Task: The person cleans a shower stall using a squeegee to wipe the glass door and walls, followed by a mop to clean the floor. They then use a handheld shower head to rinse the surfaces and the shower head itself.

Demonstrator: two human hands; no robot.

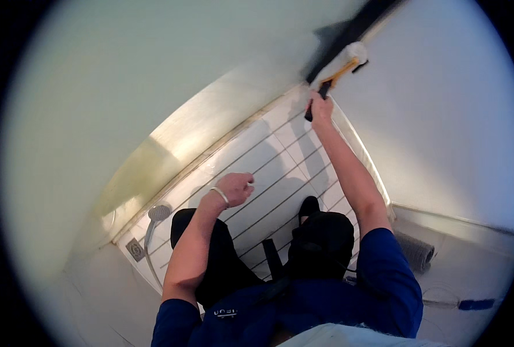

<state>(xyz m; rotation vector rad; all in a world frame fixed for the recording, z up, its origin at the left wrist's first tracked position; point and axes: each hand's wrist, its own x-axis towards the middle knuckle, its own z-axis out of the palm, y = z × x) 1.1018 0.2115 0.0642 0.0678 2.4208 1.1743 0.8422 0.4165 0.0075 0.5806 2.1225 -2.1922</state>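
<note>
White fluffy pad on a yellow frame with a black handle: a cleaning tool, at upper right. Right hand closed around the handle, arm stretched far forward; tool head just beyond the knuckles, beside the pale right-hand wall; contact unclear. Left hand well apart from the tool, nearer the body, above the striped white floor. Its fingers curl inward; cannot tell whether they pinch anything. Pale band on left wrist. Shower head left of that forearm, near a square drain.
</note>
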